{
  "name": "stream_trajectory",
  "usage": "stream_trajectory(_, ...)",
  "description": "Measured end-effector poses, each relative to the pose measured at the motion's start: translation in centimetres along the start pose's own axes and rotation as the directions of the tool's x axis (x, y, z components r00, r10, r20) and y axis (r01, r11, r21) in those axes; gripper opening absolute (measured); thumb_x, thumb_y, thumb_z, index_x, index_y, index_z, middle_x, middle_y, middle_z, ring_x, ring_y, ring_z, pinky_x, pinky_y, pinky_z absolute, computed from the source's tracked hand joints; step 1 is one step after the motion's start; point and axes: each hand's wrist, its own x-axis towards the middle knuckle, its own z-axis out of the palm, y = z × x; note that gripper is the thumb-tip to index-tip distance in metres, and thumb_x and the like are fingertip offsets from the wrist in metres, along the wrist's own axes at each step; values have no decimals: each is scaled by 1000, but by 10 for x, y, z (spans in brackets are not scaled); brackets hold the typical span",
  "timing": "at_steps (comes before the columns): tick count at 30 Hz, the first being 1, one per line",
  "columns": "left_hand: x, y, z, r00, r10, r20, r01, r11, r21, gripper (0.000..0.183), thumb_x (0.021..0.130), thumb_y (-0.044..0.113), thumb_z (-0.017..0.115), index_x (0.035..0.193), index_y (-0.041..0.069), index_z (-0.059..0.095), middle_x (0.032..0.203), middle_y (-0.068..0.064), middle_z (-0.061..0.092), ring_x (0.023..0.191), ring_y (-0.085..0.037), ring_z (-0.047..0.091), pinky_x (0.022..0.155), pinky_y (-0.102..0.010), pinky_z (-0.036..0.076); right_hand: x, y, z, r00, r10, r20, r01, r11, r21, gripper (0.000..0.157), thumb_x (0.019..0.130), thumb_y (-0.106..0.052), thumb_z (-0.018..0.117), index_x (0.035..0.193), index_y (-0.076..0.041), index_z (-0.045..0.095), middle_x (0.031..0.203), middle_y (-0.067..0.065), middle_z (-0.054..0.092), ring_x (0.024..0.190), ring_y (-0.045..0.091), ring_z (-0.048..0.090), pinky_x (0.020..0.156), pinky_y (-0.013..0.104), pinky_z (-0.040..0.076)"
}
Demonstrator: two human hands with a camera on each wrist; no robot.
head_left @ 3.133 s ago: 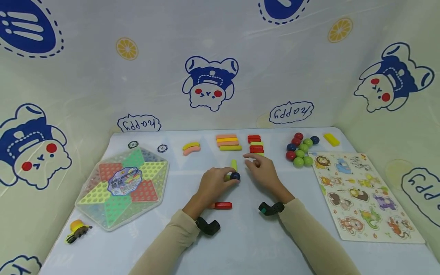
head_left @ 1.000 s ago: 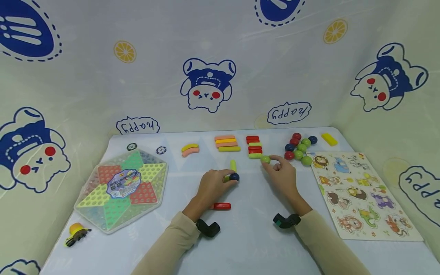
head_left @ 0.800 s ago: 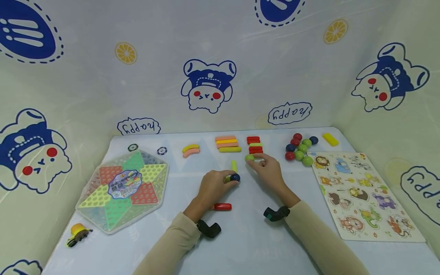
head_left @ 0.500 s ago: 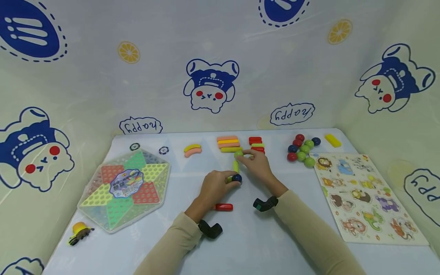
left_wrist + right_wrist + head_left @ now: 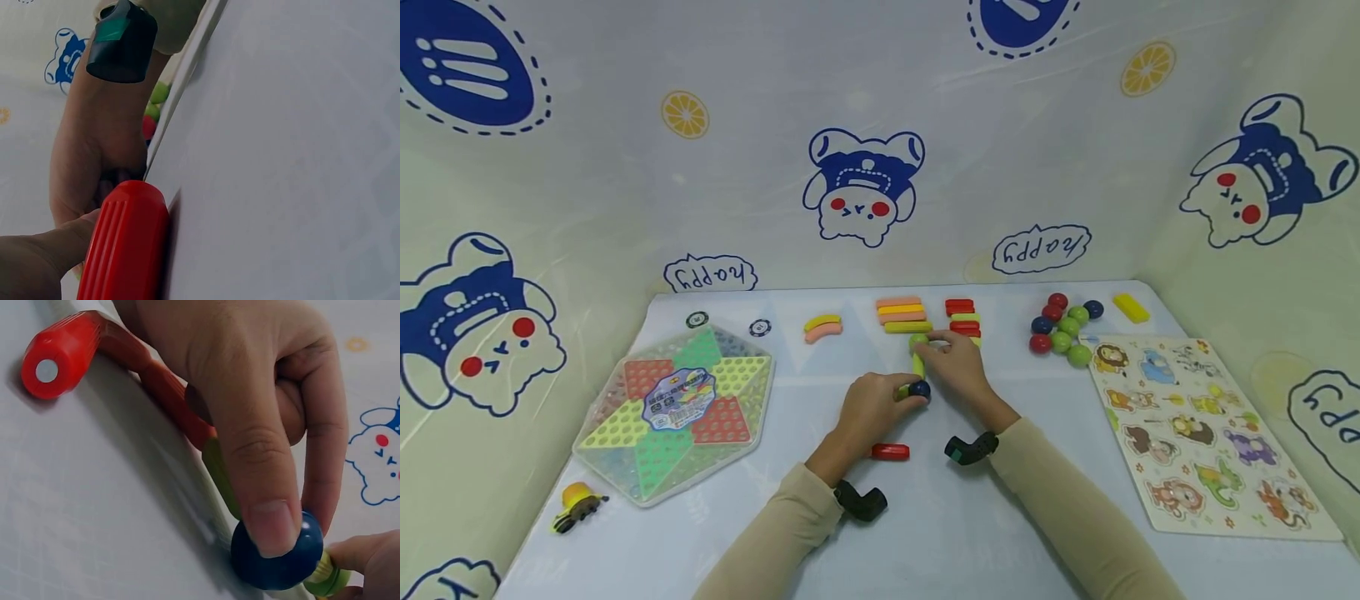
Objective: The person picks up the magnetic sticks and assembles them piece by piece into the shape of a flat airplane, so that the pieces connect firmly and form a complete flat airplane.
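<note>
My left hand [image 5: 867, 412] pinches a dark blue ball [image 5: 920, 390] between thumb and finger. In the right wrist view, an olive rod [image 5: 220, 478] and red rods [image 5: 165, 394] run in a chain from that ball [image 5: 275, 575]. One red rod [image 5: 891, 452] juts out below the left hand; its end shows a silvery disc in the right wrist view. A light green rod [image 5: 918, 364] extends away from the blue ball. At its far end, my right hand [image 5: 958, 367] pinches a green ball [image 5: 917, 341]; whether ball and rod touch is hard to tell.
Behind the hands lie pink and yellow rods [image 5: 901, 311] and red and green rods [image 5: 959, 315]. A cluster of balls [image 5: 1062, 323], a yellow rod [image 5: 1131, 308] and an animal board [image 5: 1213, 433] are right. Left are a hexagonal game board [image 5: 673, 417], two discs and a toy figure [image 5: 578, 506].
My right hand was empty near the red rods, then held a green ball farther right. It has since carried the ball left to the light green rod's far end. The left hand stays put.
</note>
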Motion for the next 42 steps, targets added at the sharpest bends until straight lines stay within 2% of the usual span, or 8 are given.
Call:
stream_trajectory(7,0,1,-2,1000,1,8,-1,1000,18,35,80,39,72,108,17,72,55,18,48,52,-2,42,49,-19,35,-2,2,3,996,-82,-17,83,997,4,42,84,-46,65,117,-19,63,53,1,40,47,20,41,44,27,30)
stream_trajectory(19,0,0,0,1000,16,-16,-15,1000,27,34,81,40,71,106,17,72,54,17,47,52,-2,42,50,-19,35,-4,9,5,984,-171,-52,168,985,-48,35,89,-42,61,118,-23,65,55,5,41,53,21,44,46,27,32)
stream_trajectory(25,-1,-1,1,999,22,-23,-22,1000,20,34,81,40,71,106,17,72,55,17,48,51,-2,41,50,-18,35,-3,9,1,982,-189,-15,189,982,-26,34,89,-42,61,118,-24,65,56,5,42,53,22,44,46,28,33)
stream_trajectory(31,-1,-3,2,999,29,-30,-29,1000,-3,34,80,39,72,106,17,73,59,15,55,53,1,43,52,-17,37,12,-2,-11,975,-219,34,221,971,-91,29,89,-41,61,112,-26,68,58,4,40,54,22,44,46,28,32)
stream_trajectory(33,0,-2,2,999,34,-29,-35,999,-14,34,80,38,73,105,16,73,58,15,54,52,1,44,53,-16,38,20,-12,-16,964,-252,79,261,957,-128,27,89,-40,62,110,-25,69,59,5,41,55,22,44,46,27,32)
stream_trajectory(36,1,-2,2,999,36,-32,-37,999,-27,33,80,38,73,105,17,73,56,16,52,52,1,44,53,-16,38,33,-35,-22,935,-286,209,324,929,-179,26,88,-40,63,108,-25,70,63,6,45,59,23,47,47,26,35)
stream_trajectory(39,-1,-2,1,999,26,-33,-27,999,-36,33,80,38,73,105,18,73,54,17,49,51,1,43,52,-17,37,46,-61,-24,879,-315,359,407,887,-218,27,87,-39,64,108,-23,71,68,5,50,64,23,49,51,26,37)
stream_trajectory(42,-6,-3,0,999,9,-39,-11,999,-33,33,79,39,73,106,19,73,52,17,44,51,0,42,52,-18,37,59,-84,-21,824,-327,463,482,833,-271,26,87,-36,65,109,-22,70,70,5,51,67,23,49,53,27,37)
